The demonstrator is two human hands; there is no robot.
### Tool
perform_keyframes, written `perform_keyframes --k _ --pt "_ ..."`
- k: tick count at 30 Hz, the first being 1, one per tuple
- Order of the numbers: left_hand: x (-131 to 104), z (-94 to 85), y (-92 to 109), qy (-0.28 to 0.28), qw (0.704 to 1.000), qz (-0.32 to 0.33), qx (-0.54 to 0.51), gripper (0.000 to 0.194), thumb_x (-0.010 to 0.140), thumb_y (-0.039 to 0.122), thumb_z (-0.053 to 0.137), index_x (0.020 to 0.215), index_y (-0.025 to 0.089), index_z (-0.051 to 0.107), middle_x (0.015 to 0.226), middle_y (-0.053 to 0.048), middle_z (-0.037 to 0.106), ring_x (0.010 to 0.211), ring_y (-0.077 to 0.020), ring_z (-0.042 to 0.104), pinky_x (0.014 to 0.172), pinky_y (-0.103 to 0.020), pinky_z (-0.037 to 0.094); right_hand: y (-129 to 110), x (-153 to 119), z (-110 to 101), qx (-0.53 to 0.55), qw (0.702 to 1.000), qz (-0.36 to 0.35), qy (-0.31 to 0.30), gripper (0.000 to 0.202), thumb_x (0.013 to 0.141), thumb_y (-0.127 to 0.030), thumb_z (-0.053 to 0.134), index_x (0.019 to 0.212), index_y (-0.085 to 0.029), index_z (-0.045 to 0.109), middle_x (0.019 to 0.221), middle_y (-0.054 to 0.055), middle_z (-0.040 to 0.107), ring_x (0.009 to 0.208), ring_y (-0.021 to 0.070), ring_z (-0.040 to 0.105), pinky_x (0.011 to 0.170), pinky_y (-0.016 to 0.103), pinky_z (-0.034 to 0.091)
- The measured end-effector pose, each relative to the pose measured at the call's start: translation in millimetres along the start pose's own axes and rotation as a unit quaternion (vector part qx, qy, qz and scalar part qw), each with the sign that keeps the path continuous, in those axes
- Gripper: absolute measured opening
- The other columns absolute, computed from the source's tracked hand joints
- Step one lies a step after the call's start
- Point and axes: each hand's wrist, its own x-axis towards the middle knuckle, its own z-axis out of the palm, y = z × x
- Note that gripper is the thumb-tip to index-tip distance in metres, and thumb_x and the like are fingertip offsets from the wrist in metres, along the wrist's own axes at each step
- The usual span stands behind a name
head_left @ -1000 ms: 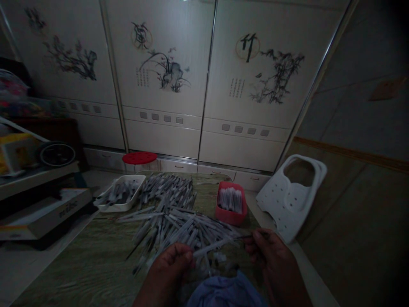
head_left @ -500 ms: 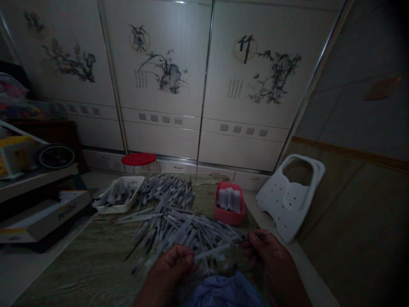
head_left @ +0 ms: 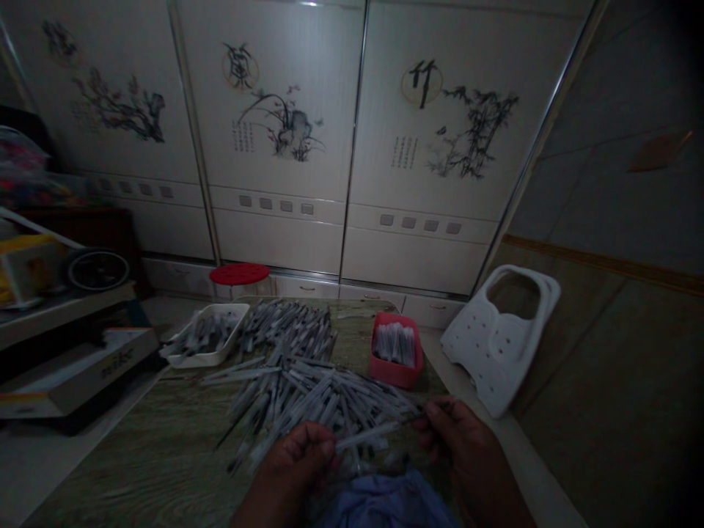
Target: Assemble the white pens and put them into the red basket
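My left hand [head_left: 302, 458] is closed on one end of a clear plastic sleeve [head_left: 366, 435] at the bottom middle of the view. My right hand [head_left: 454, 433] pinches a thin dark pen [head_left: 413, 416] at the sleeve's other end. Whether the pen's tip is inside the sleeve cannot be made out. Just beyond both hands, a large heap of sleeved pens [head_left: 308, 389] spreads over the wooden table [head_left: 137, 455]. Past my right hand stands a pink box [head_left: 397, 374] of upright sleeved pens.
A white tray [head_left: 206, 359] with more sleeves and pens stands at the table's left. Bluish cloth [head_left: 385, 502] lies at the near edge. A red stool [head_left: 240, 274] and a white folded seat [head_left: 489, 345] stand beyond the table.
My right hand has shifted very slightly left. My left hand is nearly unmoved, and both keep their grip.
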Motion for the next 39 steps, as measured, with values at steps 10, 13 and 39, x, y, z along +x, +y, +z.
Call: perform_keyframes --k 10,13,39 --pt "-6.2 8.6 4.8 -0.014 1.0 -0.016 0.015 0.043 0.065 0.05 0.088 0.081 0.018 0.063 0.062 0.003 0.064 0.049 -0.0057 0.042 0.049 -0.018 0.028 -5.4 -7.2 15.1 -0.012 0.999 0.027 -0.014 0.048 0.076 -0.063 0.079 0.087 -0.018 0.066 0.071 0.002 0.073 0.058 0.014 0.061 0.05 0.023 0.044" --pt "-6.1 8.1 4.9 -0.005 1.0 -0.02 0.008 0.044 0.065 0.049 0.089 0.083 0.019 0.062 0.063 0.004 0.064 0.052 -0.0069 0.046 0.05 -0.017 0.03 -8.1 -8.7 19.4 -0.015 0.998 0.05 -0.03 0.056 0.074 -0.066 0.079 0.101 -0.018 0.068 0.068 0.001 0.071 0.053 0.0137 0.059 0.046 0.022 0.04" --pt "-1.2 -0.3 2.0 -0.001 0.999 -0.004 0.042 0.039 0.072 0.049 0.085 0.08 0.018 0.062 0.068 0.0 0.068 0.052 -0.0082 0.047 0.05 -0.02 0.031 -19.4 -20.6 29.6 -0.076 0.991 -0.068 0.087 0.071 0.092 -0.064 0.056 0.15 -0.024 0.045 0.11 0.008 0.078 0.078 0.0243 0.07 0.072 0.036 0.054"
